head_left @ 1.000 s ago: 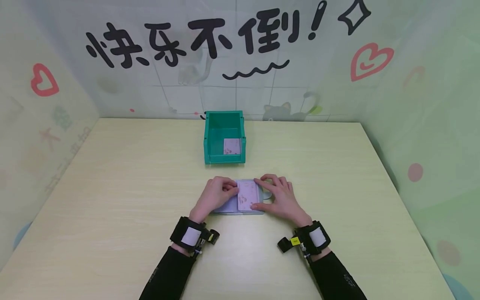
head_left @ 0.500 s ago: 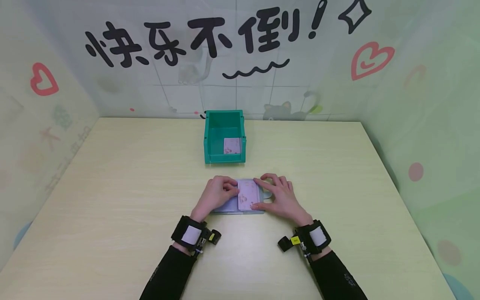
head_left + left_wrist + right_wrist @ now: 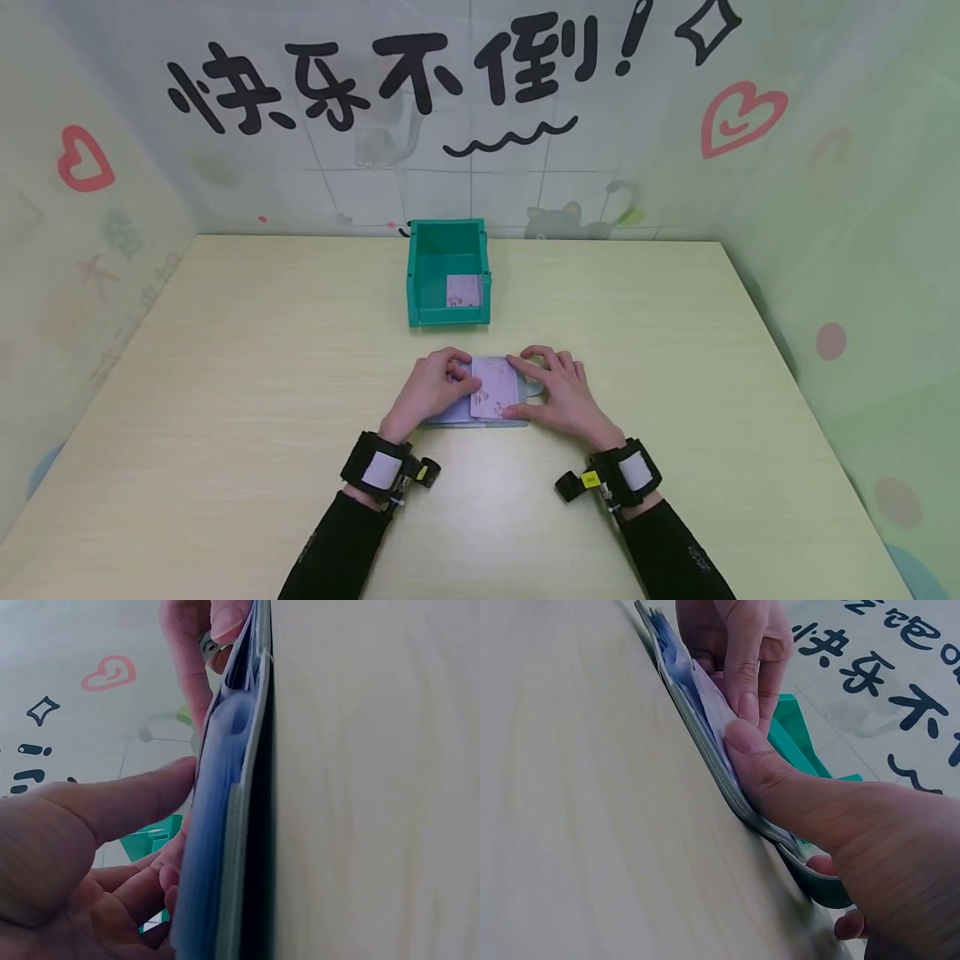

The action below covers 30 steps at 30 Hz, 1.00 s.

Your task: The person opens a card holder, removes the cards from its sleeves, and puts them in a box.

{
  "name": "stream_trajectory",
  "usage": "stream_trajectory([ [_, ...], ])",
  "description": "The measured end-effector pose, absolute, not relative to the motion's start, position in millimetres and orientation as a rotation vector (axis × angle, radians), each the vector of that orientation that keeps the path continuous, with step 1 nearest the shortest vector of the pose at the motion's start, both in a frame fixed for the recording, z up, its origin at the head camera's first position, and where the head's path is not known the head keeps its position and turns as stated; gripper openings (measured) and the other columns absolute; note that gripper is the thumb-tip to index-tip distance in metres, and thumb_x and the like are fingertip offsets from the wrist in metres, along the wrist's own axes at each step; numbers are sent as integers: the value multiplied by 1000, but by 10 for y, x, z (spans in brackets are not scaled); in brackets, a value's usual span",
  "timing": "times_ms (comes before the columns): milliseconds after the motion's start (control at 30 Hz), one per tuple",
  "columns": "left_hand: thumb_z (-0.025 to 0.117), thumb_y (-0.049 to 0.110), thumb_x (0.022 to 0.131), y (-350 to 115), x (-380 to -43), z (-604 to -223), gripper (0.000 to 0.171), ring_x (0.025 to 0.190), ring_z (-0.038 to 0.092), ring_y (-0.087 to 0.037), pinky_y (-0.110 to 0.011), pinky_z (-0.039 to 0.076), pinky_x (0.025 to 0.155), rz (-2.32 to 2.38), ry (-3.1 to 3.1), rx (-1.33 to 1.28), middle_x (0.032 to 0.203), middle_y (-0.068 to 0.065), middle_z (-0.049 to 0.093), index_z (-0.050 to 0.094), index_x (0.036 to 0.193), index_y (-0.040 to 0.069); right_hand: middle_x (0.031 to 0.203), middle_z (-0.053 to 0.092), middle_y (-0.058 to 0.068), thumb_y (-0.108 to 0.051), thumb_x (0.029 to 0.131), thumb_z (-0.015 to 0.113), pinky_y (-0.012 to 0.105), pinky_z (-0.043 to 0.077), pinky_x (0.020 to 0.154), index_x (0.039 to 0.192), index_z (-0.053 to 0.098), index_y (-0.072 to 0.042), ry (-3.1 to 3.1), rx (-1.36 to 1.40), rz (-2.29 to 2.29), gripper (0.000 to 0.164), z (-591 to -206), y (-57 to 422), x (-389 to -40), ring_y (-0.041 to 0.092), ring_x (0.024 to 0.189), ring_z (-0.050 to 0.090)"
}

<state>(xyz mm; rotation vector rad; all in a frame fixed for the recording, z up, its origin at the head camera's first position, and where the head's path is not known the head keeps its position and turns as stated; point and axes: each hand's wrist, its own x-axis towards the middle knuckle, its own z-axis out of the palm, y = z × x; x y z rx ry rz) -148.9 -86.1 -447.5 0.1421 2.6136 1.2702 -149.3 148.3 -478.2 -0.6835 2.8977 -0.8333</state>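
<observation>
A small card album (image 3: 450, 417) with clear sleeves lies flat and opened on the table. On its right half is a pink card (image 3: 495, 387) with small printed figures. My left hand (image 3: 435, 387) pinches the card's left edge between thumb and fingers. My right hand (image 3: 555, 396) spreads over the right side, its thumb at the near corner and index finger at the far corner, pressing down. The right wrist view shows the right thumb (image 3: 754, 746) resting on the card. In the left wrist view, sleeves (image 3: 206, 810) stand bunched between the album's covers.
A green bin (image 3: 448, 317) stands behind the album and has a pink card stack (image 3: 463, 291) inside. A pale strap (image 3: 534, 390) projects from the album's right side. Printed panels (image 3: 315, 192) wall the table (image 3: 262, 375) at the back and sides.
The pink card has shifted slightly left, and my left thumb now overlaps its left edge. The right hand has stayed in place.
</observation>
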Motion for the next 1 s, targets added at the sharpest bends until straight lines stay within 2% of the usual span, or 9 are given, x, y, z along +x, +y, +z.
stream_trajectory([
  [300,75,12,89,-902,-1481,-4444,42,74,60,-16,-24,43,69,1275,2609,145,88,-9,72,61,127,0,147,44,6,-50,78,83,46,28,98,147,53,-23,2890,-690,-851,81,-4796,1498,-1487,33,127,38],
  [600,73,12,91,-972,-1478,-4369,42,76,64,-17,-26,51,71,1264,2558,68,92,-11,70,62,129,-1,147,44,7,-49,78,82,49,28,102,148,52,-22,2892,-705,-877,81,-4836,1492,-1492,35,127,38],
  [833,66,6,95,-1039,-1441,-4357,37,66,67,-14,-26,57,64,1363,2456,8,98,-17,69,60,128,-7,146,45,7,-48,77,83,49,29,102,147,53,-21,2901,-718,-893,81,-4857,1490,-1506,34,126,39],
  [1000,58,7,99,-1099,-1440,-4353,37,73,65,-16,-25,55,64,1374,2406,1,107,-23,69,53,132,-9,146,46,7,-48,77,83,48,28,101,146,54,-21,2905,-710,-906,80,-4868,1500,-1499,34,126,39],
])
